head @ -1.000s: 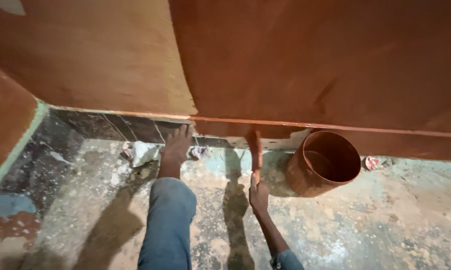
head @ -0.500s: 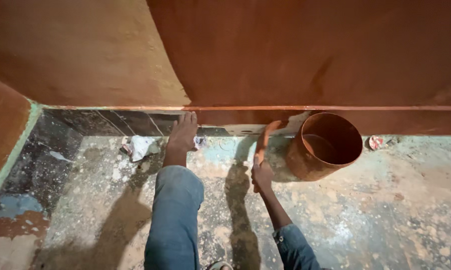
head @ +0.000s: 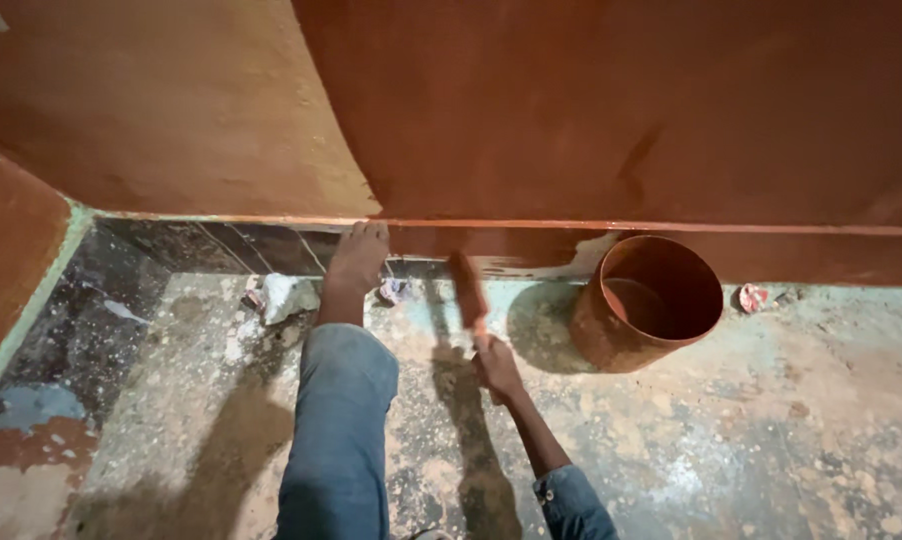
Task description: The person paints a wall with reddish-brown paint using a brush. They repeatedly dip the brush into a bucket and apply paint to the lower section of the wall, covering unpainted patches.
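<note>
My right hand point(head: 495, 366) grips the handle of a paintbrush point(head: 467, 288) covered in red-brown paint. Its bristles lie against the low skirting strip point(head: 531, 250) at the foot of the red-brown wall point(head: 621, 110). A paint-coated bucket point(head: 611, 335) stands on the floor just right of the brush, tilted toward me with its mouth open. My leg in blue jeans point(head: 336, 420) stretches forward, and its bare foot point(head: 358, 256) rests against the skirting, left of the brush. My left hand is out of the picture.
A crumpled white rag point(head: 283, 296) lies left of the foot, and a smaller scrap point(head: 395, 291) sits between foot and brush. A red-and-white scrap point(head: 751, 297) lies right of the bucket. The floor point(head: 771, 430) is rough, paint-spattered concrete. A side wall point(head: 11, 250) closes in at the left.
The brush has swept left along the skirting, away from the bucket, and now stands more upright. My hand has drawn back toward me. The foot stays against the skirting.
</note>
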